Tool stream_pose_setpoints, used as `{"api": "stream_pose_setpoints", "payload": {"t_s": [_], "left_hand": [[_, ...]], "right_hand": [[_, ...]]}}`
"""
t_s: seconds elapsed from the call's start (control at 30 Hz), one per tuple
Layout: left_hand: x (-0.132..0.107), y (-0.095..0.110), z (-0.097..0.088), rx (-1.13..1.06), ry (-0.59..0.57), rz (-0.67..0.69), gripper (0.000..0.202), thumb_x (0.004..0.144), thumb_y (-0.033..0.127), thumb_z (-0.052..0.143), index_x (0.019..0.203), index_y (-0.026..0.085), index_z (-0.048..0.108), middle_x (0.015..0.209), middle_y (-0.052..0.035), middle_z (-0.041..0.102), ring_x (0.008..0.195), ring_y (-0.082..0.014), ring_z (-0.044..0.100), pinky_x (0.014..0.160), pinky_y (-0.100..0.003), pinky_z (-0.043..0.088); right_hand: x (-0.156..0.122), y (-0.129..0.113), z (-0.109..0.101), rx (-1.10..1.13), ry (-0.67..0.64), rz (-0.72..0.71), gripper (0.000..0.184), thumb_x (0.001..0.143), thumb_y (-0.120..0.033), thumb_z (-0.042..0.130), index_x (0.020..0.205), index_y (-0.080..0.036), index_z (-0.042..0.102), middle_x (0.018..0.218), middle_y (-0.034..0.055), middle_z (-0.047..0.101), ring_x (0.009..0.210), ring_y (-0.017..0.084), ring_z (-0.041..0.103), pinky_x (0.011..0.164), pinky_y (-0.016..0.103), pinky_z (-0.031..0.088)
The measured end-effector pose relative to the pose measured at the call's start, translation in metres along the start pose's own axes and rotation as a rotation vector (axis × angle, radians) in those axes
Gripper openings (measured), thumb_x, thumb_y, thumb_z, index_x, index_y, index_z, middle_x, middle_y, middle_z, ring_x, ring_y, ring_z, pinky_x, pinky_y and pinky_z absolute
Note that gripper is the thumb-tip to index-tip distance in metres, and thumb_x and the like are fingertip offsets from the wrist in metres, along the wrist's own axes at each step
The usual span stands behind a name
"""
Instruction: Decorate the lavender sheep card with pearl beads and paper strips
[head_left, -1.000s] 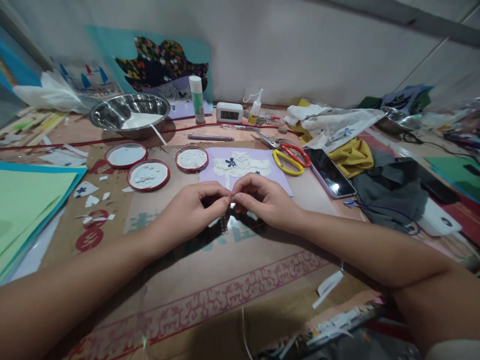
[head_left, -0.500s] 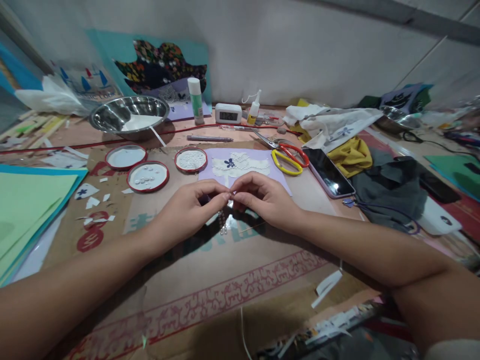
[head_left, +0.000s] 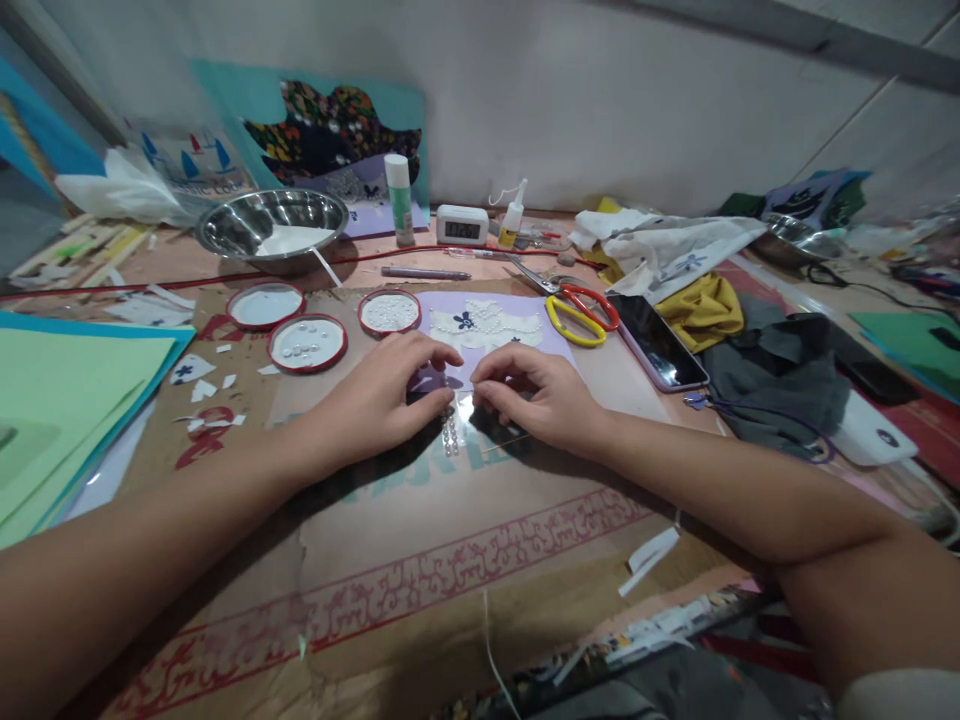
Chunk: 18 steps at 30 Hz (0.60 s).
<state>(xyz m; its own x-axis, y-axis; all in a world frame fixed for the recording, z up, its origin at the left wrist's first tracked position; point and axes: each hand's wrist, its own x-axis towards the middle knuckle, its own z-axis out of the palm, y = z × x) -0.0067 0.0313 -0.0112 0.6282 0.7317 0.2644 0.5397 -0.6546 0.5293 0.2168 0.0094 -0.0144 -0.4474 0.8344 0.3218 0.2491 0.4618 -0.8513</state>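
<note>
My left hand [head_left: 394, 395] is open, thumb and forefinger apart with nothing visible between them. Just below its thumb is a short strip of clear round beads or gems [head_left: 450, 437]. My right hand [head_left: 536, 395] is closed in a pinch, and whatever its fingertips hold is too small to make out. A thin pale stick [head_left: 504, 444] shows under that hand; I cannot tell whether it is held. Beyond both hands lies a lilac sheet [head_left: 564, 358] bearing a white cut-out [head_left: 491, 333] with pearl-like beads and a dark blue flower.
Red-rimmed lids [head_left: 307, 344] hold loose beads to the left. Yellow-and-red-handled scissors [head_left: 576, 312] and a phone [head_left: 655, 342] lie right. Behind stand a metal bowl [head_left: 217, 240], a glue stick [head_left: 400, 200], a clock [head_left: 462, 226] and a small bottle [head_left: 511, 216]. Coloured sheets [head_left: 82, 400] lie far left.
My fingertips, which met in the middle, have come apart. The left thumb and forefinger have spread, while the right hand stays pinched. The view has shifted slightly.
</note>
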Motion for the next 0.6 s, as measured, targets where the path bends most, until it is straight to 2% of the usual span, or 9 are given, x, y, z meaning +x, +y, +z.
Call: {"api": "stream_pose_setpoints", "payload": {"t_s": [0.1,0.2,0.33,0.43,0.6], "left_hand": [[-0.001,-0.006,-0.001,0.091,-0.086,0.031,0.028,0.09,0.039,0.057,0.108,0.021,0.066,0.109,-0.0089,0.064,0.108,-0.0283,0.055,0.095,-0.045,0.042],[-0.001,-0.008,0.0,0.138,-0.088,0.028,0.022,0.087,0.036,0.058,0.1,0.021,0.067,0.105,-0.0081,0.063,0.104,-0.0283,0.054,0.093,-0.045,0.042],[-0.001,-0.009,0.0,0.174,-0.077,0.0,0.018,0.084,0.033,0.057,0.089,0.019,0.067,0.097,-0.0083,0.063,0.097,-0.0282,0.055,0.087,-0.044,0.041],[-0.002,-0.009,-0.005,0.186,-0.076,0.006,0.02,0.086,0.034,0.054,0.087,0.02,0.067,0.095,-0.008,0.063,0.095,-0.0279,0.055,0.087,-0.044,0.041],[-0.003,-0.012,-0.013,0.153,-0.116,0.079,0.033,0.085,0.044,0.06,0.107,0.019,0.064,0.11,-0.0098,0.063,0.109,-0.0298,0.055,0.095,-0.044,0.041]], "right_hand": [[-0.005,-0.001,-0.001,0.09,-0.113,0.061,0.005,0.093,-0.023,0.058,0.095,-0.018,0.059,0.076,-0.0022,0.064,0.057,0.007,0.059,0.051,0.02,0.049],[-0.004,-0.002,-0.004,0.059,-0.189,0.089,0.004,0.092,-0.021,0.056,0.095,-0.019,0.058,0.071,-0.0038,0.061,0.052,0.007,0.056,0.048,0.019,0.046],[0.001,0.002,-0.009,-0.168,-0.144,0.026,0.003,0.088,-0.018,0.059,0.091,-0.017,0.061,0.07,-0.0027,0.061,0.057,0.008,0.054,0.053,0.021,0.044],[0.002,0.005,-0.01,-0.235,-0.103,-0.002,0.005,0.09,-0.021,0.058,0.092,-0.017,0.061,0.072,-0.0012,0.064,0.059,0.01,0.056,0.056,0.023,0.044],[-0.003,0.007,-0.008,-0.254,-0.068,-0.03,0.007,0.092,-0.02,0.056,0.097,-0.019,0.06,0.079,0.0005,0.069,0.065,0.012,0.063,0.063,0.024,0.048]]}}
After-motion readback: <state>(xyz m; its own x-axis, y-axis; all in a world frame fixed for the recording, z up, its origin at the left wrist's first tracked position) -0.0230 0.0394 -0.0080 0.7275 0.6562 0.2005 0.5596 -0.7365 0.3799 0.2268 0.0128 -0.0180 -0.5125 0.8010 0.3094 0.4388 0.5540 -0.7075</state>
